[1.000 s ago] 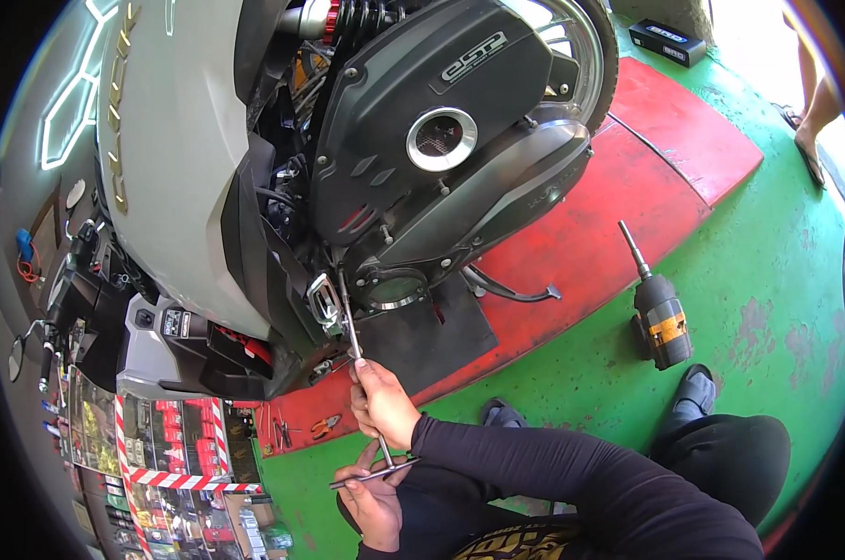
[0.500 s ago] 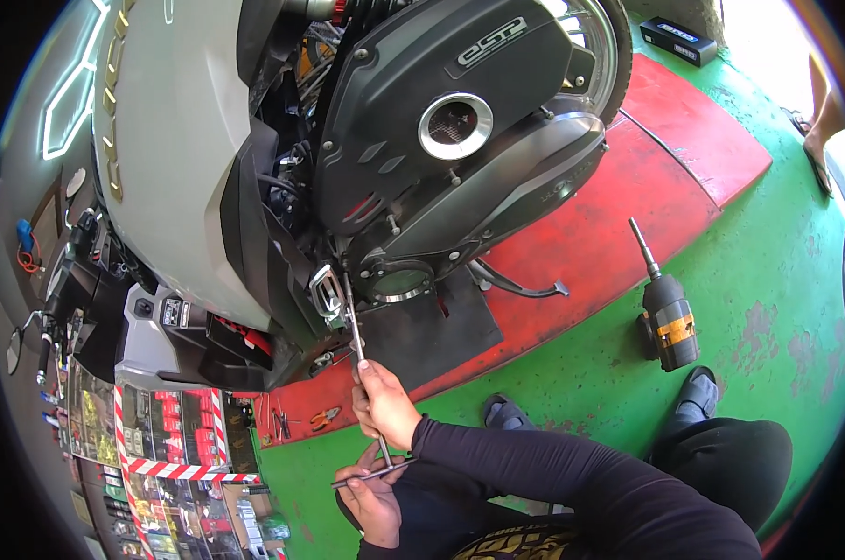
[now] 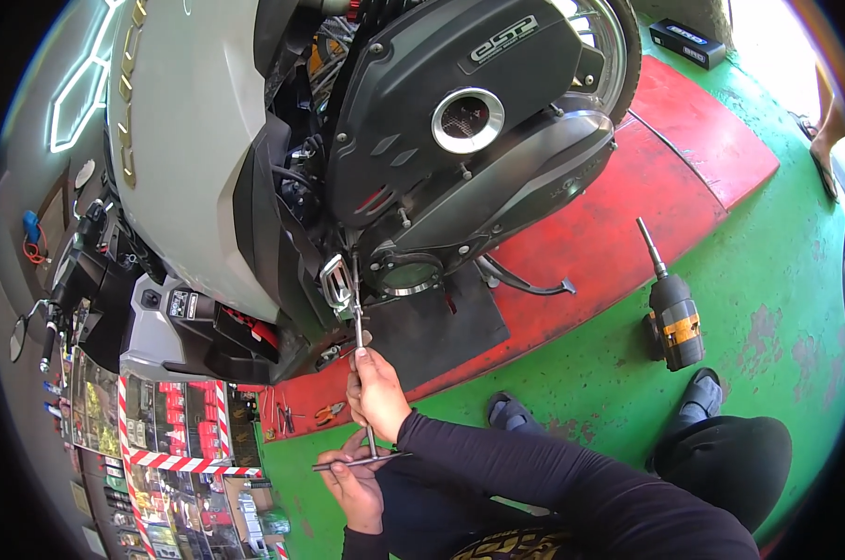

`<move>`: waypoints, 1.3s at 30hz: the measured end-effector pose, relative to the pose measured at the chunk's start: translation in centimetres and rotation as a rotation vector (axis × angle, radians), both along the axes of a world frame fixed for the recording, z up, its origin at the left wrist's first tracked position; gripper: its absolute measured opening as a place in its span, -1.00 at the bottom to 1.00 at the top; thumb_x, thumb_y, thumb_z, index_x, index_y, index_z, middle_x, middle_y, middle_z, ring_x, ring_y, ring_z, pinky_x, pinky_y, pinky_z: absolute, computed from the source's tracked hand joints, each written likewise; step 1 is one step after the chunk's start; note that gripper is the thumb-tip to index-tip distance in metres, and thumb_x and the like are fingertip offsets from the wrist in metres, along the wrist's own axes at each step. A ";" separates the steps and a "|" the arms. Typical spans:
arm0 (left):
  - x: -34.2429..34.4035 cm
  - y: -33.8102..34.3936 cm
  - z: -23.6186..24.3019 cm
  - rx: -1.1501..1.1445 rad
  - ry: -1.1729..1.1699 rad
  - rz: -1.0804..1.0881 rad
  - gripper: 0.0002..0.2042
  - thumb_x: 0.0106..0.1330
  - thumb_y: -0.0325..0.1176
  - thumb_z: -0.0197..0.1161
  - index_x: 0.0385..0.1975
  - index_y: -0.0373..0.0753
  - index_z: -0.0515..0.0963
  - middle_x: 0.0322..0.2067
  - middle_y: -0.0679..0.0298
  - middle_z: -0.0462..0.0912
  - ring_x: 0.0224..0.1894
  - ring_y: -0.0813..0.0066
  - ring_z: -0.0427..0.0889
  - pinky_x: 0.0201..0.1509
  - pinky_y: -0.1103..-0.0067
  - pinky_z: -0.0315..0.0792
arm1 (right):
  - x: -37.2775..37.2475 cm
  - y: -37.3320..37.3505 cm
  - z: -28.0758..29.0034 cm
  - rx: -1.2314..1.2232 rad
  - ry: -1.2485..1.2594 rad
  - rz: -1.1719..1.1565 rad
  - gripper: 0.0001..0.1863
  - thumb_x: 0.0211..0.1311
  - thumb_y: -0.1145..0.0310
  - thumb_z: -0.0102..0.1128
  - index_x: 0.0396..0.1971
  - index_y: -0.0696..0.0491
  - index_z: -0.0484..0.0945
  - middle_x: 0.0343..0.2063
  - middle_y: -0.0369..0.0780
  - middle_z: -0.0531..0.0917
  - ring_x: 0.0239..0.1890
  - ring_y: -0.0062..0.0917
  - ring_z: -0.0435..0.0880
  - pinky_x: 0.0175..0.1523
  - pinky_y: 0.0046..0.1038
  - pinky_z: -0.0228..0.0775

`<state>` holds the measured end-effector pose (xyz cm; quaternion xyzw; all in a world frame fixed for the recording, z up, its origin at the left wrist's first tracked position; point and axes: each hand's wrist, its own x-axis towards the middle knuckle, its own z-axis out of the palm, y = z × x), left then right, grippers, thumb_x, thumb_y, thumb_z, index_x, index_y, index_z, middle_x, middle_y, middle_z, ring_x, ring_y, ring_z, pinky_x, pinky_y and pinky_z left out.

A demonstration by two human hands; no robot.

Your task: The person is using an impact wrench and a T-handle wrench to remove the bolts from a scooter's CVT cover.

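Observation:
A long T-handle wrench [image 3: 360, 327] runs up to the lower engine area of a grey-and-black scooter [image 3: 184, 187], beside a chrome fitting [image 3: 336, 285]. My right hand [image 3: 377, 394] is wrapped round the wrench's shaft. Below it, my left hand [image 3: 352, 485] grips the crossbar. Where the wrench's tip ends is hard to make out among the dark parts under the black engine cover [image 3: 413, 159].
A red platform [image 3: 590, 233] carries the scooter and some small pliers [image 3: 329, 412]. A cordless power tool [image 3: 674, 322] lies on the green floor. Another person's bare foot [image 3: 825, 163] is at upper right. A display case [image 3: 184, 420], striped with tape, stands lower left.
Both hands and the wrench handle have moved slightly up and left in the picture, while the scooter and floor items appear a little farther right. Both hands keep their grip.

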<state>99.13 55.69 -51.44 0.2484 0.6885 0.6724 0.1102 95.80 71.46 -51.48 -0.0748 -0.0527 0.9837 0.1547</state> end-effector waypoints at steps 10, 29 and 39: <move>0.0 0.6 -0.5 0.074 -0.070 -0.058 -0.71 0.49 -0.03 -0.03 -0.20 -0.12 0.21 0.01 -0.14 0.46 -0.27 0.14 0.64 -0.13 0.39 0.56 | -0.3 -0.2 -0.6 0.120 -0.085 -0.099 -0.70 0.51 0.10 -0.26 -0.39 -0.04 0.26 -0.77 -0.40 0.23 -0.84 -0.74 0.02 -0.78 -0.59 -0.15; 4.7 4.7 1.8 -0.135 0.162 0.023 -0.77 0.51 -0.23 -0.08 -0.04 -0.26 0.23 -0.05 -0.06 0.48 -0.39 0.26 0.57 -0.17 0.48 0.48 | 1.6 1.6 -0.1 -0.088 0.079 0.003 -0.68 0.51 0.09 -0.26 -0.40 -0.03 0.26 -0.77 -0.41 0.17 -0.84 -0.74 -0.02 -0.75 -0.59 -0.15; 3.7 6.8 2.5 -0.478 0.201 0.063 -0.57 0.43 -0.54 -0.11 0.30 -0.35 0.22 -0.33 0.13 0.53 -0.56 0.57 0.41 -0.36 0.64 0.41 | 0.3 2.3 -0.3 -0.096 0.121 -0.003 -0.66 0.51 0.08 -0.27 -0.43 -0.02 0.27 -0.78 -0.40 0.17 -0.81 -0.72 0.04 -0.68 -0.58 -0.04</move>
